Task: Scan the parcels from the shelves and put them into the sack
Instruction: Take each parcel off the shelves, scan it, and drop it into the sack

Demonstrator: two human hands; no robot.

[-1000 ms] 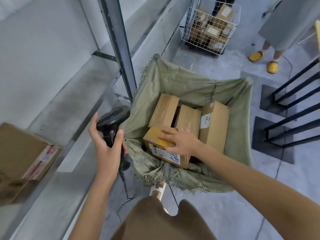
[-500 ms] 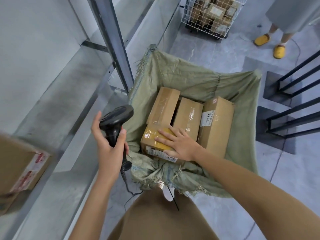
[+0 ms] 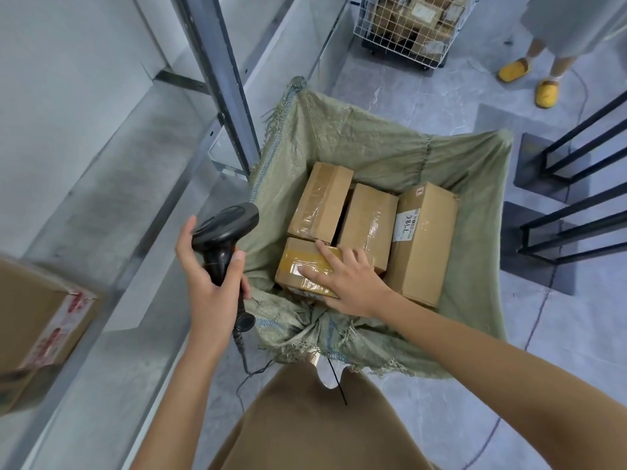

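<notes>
While right hand (image 3: 349, 283) presses it, parcel (image 3: 302, 266) lies flat in sack (image 3: 475, 232).

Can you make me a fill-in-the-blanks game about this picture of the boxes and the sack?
1. The left hand holds a black ____.
2. The right hand rests flat on a box inside the green ____.
3. The number of boxes showing in the sack is ____.
4. The person standing by the wire cart wears slippers coloured ____.

Missing words: scanner; sack; four; yellow
</notes>
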